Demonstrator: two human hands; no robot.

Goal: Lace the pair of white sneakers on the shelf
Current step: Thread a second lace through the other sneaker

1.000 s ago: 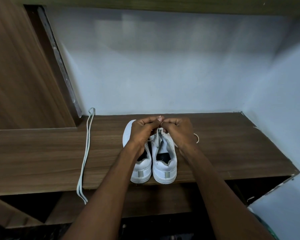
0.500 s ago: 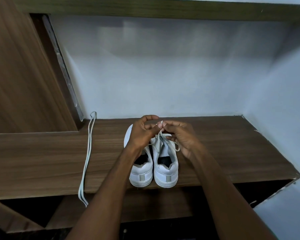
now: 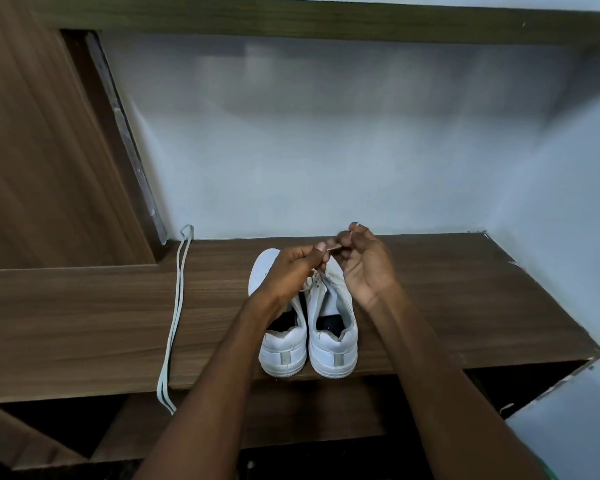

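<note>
Up top, a dark wooden beam [image 3: 326,19] runs straight across the frame. Below it, a pale blue-white back wall [image 3: 309,150], with a matching side wall [image 3: 568,174] closing in on the right. On the left, a big brown wood-grain panel [image 3: 39,150] stands tall, a rough grey strip [image 3: 129,143] slanting down its inner edge. Underneath, a dark opening [image 3: 66,420], with a lower wooden board [image 3: 274,424] lying across it.
</note>
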